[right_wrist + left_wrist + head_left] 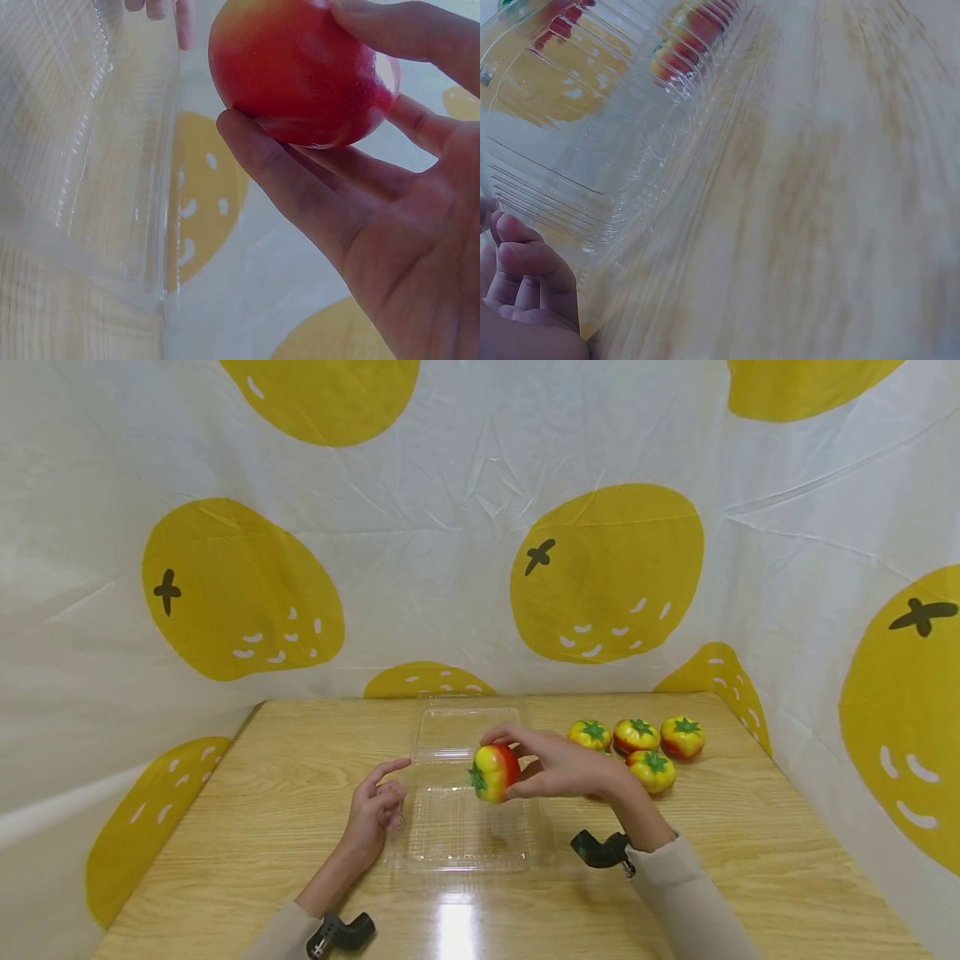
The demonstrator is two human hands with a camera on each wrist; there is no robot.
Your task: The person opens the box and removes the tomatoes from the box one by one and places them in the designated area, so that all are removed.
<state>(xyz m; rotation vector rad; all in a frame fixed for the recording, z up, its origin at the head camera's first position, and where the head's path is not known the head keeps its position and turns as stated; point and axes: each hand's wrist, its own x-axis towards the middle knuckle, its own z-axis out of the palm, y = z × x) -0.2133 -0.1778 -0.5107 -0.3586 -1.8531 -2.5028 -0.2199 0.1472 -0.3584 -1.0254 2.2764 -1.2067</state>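
My right hand (pixel 558 764) grips a red-and-yellow artificial tomato (pixel 492 772) between thumb and fingers, above the clear plastic clamshell container (pixel 450 865). The tomato is tilted, its green leafy top facing left in the head view; its red side (pixel 300 75) fills the upper right wrist view. The container stands unfolded, its lid (pixel 465 727) lying toward the back. At the container's left edge is my left hand (pixel 369 814), index finger reaching over the side and the other fingers curled at the rim. In the left wrist view, its fingertips (pixel 517 229) meet the plastic edge.
Several more artificial tomatoes (pixel 651 772) sit grouped on the wooden table (pixel 300 760), right of the container; my right forearm partly covers that group. A white curtain (pixel 435 568) printed with yellow fruit surrounds the back and sides. Dark wrist mounts (pixel 600 850) stick out from both sleeves.
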